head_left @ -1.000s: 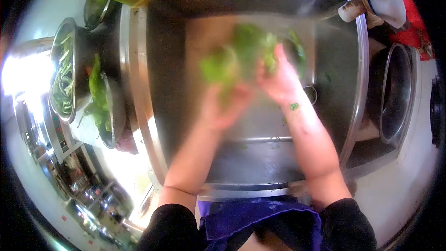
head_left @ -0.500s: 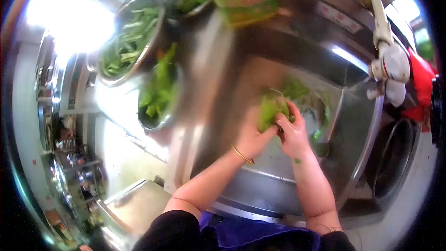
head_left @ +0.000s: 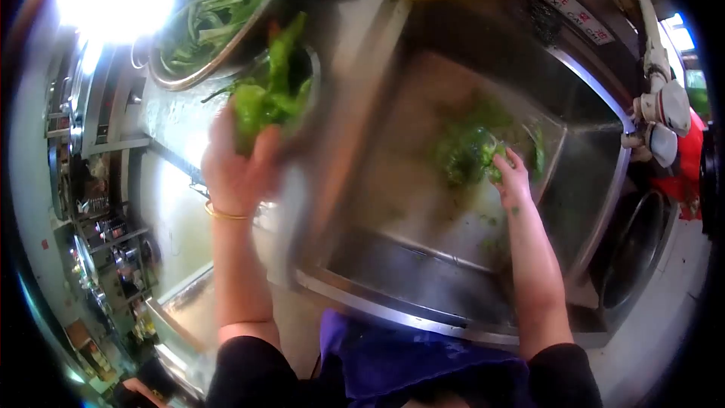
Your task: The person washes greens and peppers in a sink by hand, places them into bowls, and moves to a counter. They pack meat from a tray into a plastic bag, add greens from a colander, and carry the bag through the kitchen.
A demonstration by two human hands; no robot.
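Over the metal bowl of green peppers, my left hand is blurred by motion. Its fingers reach round a light green pepper at the bowl's near side, and a gold bangle circles the wrist. In the metal sink, my right hand has its fingers closed on small green pieces. More green scraps lie in the sink just left of that hand, partly blurred.
A large bowl of long green vegetables stands at the upper left. White pipe fittings and a red item are at the right. A labelled sign is on the sink's back edge.
My left hand has moved left from the sink to the pepper bowl. My hands, together on a green pepper before, are now apart; the right one is slightly farther right.
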